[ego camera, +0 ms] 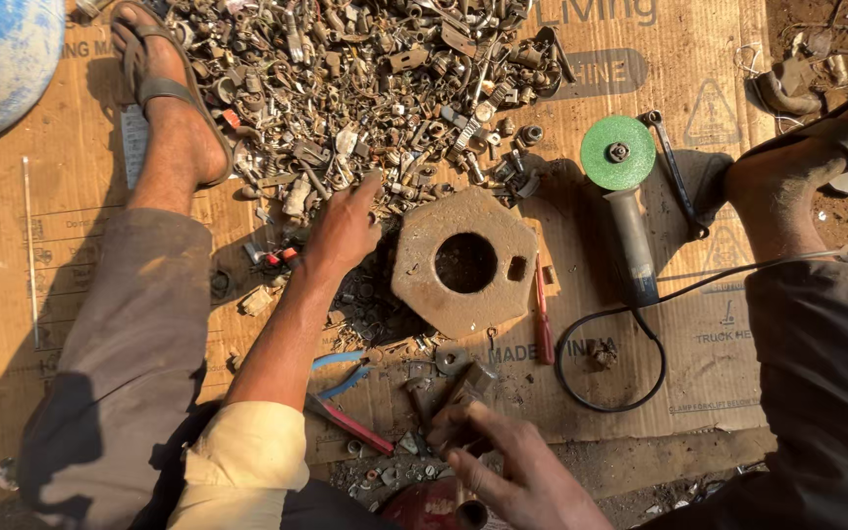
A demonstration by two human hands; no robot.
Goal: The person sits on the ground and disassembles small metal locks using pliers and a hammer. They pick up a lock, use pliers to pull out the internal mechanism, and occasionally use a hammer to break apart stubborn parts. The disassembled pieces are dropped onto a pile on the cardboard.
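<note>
Left hand point(344, 228) out over the near edge of the heap of small rusty metal scrap, bolts, nuts and brackets point(375, 88), grip loosely open, forefinger stretched onto the pieces, nothing clasped. Right hand point(503, 466) low at the bottom of the view, grip closed round a small dark metal piece point(470, 385) whose kind cannot be made out, just above a dark red round object point(424, 505). Between the two hands, flat on the brown cardboard sheet point(699, 373) spread on the ground: a rusty octagonal metal plate with a round hole and a small square hole point(463, 260). Just right of the plate, a red-handled screwdriver point(543, 319), lying lengthwise. Further right, an angle grinder with a green disc point(620, 186), black cable point(610, 363) looping beside it, a dark spanner point(674, 172) next to the disc. Near the left forearm, blue-and-red-handled pliers point(345, 393). Sandalled left foot point(174, 98) planted beside the heap at upper left; a blue rounded object point(2, 59) in the top left corner.
</note>
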